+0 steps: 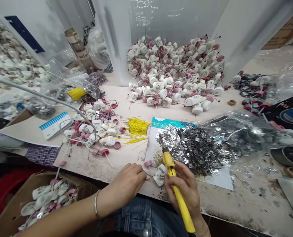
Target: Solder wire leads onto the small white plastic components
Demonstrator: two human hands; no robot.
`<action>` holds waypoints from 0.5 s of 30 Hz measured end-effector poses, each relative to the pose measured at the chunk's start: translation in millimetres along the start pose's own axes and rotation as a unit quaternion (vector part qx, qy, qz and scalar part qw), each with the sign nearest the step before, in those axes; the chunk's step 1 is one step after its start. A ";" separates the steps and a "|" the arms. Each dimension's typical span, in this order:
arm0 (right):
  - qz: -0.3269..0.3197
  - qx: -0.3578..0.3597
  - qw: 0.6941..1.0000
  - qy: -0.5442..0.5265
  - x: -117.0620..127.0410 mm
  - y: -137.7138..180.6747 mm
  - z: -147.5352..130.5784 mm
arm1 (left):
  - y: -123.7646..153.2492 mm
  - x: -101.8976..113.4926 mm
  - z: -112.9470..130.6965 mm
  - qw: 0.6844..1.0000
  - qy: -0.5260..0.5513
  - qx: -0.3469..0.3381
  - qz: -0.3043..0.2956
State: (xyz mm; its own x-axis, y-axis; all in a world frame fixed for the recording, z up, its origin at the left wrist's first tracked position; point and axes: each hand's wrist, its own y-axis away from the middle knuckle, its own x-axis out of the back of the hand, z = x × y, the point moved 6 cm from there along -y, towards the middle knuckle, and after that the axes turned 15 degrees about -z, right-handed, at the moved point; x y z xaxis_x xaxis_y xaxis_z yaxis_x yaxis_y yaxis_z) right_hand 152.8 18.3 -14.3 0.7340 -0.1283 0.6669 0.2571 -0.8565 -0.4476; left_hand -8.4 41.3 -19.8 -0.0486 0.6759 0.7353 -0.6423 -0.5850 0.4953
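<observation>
My right hand (pixel 184 186) is closed around a yellow-handled screwdriver (pixel 176 184), whose tip points up toward a heap of small silver metal pieces (pixel 200 148). The same hand's fingers also hold a small white plastic part (pixel 160 174) at the table's near edge. My left hand (pixel 129 181), with a bracelet on the wrist, is closed in a pinch on thin wires that run to that white part. A pink cap (pixel 147 163) lies just above it.
A big pile of white and pink parts (pixel 176 72) fills the back. More parts (pixel 97 126) and yellow wires (pixel 136 126) lie at the left. A cardboard box (pixel 45 197) with finished parts sits below left. Plastic bags (pixel 250 131) lie at the right.
</observation>
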 end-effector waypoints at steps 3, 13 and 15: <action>-0.001 -0.001 1.000 0.008 7.9 6.7 3.2 | 2.8 4.5 -0.6 0.990 0.117 -0.028 0.076; 0.079 -0.153 0.975 -0.138 -3.1 13.5 -10.0 | -11.5 -1.3 6.1 0.897 0.433 -0.030 0.081; 0.080 -0.123 0.982 -0.116 -1.1 11.0 -11.7 | -15.3 -2.9 5.8 0.895 0.443 -0.023 0.053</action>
State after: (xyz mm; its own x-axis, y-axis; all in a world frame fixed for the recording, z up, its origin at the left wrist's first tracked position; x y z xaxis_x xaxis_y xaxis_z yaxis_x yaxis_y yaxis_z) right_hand 147.6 3.1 -13.0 0.8835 -0.1780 0.4334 -0.0118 -0.9332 -0.3591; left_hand 6.0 45.6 -26.9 -0.6854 0.7194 0.1126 -0.6278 -0.6622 0.4091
